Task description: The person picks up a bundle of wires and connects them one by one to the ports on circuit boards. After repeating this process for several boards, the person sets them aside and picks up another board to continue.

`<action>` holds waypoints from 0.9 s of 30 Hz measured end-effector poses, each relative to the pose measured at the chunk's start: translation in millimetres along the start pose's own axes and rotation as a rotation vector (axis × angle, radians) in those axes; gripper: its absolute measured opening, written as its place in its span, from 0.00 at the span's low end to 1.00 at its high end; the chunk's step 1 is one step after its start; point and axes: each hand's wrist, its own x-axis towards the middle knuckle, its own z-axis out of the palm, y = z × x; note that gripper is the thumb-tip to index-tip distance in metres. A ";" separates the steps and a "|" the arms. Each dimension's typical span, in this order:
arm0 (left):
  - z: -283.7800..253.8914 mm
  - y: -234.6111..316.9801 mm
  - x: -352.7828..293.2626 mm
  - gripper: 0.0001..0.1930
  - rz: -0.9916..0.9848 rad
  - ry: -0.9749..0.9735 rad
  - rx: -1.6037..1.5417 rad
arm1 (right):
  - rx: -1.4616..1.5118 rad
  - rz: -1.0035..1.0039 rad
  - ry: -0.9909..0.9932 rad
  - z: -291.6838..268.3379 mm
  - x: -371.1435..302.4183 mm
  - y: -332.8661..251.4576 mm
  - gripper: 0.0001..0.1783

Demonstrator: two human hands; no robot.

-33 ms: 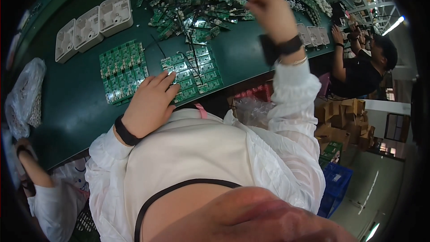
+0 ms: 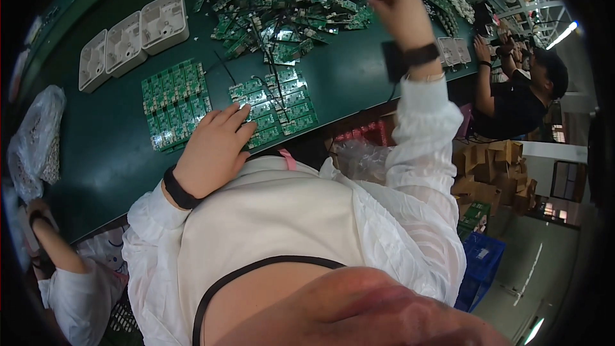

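My left hand (image 2: 214, 147) lies with its fingers stretched out at the lower left edge of a block of green circuit boards (image 2: 261, 114), its fingertips touching them. Black wires (image 2: 277, 86) run across these boards. Left of the hand sits another block of circuit boards (image 2: 176, 107), in two rows. My right hand (image 2: 406, 18) is raised at the right of a heap of loose circuit boards (image 2: 282, 0). Its thumb and fingers are pinched together; whatever may be between them is too small to make out.
Three white plastic housings (image 2: 125, 41) stand at the back left. A clear bag of small parts (image 2: 40, 138) rests at the left edge. More white housings (image 2: 453, 51) lie beyond my right wrist. Co-workers sit at both sides, one in black (image 2: 516, 93). Cardboard boxes (image 2: 496, 176) are at the right.
My right hand has shifted a little to the right, away from the heap of boards. The left hand stays where it was.
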 end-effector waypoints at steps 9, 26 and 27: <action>-5.0 3.5 7.4 0.22 -0.078 -0.062 0.026 | -0.599 0.548 -0.330 70.1 121.1 195.8 0.16; -9.8 -5.4 12.6 0.23 -0.072 -0.079 -0.121 | -0.568 0.532 -0.503 89.7 138.0 252.0 0.20; -9.8 -5.6 12.8 0.23 -0.074 -0.080 -0.121 | -0.586 0.518 -0.512 93.5 142.3 255.3 0.21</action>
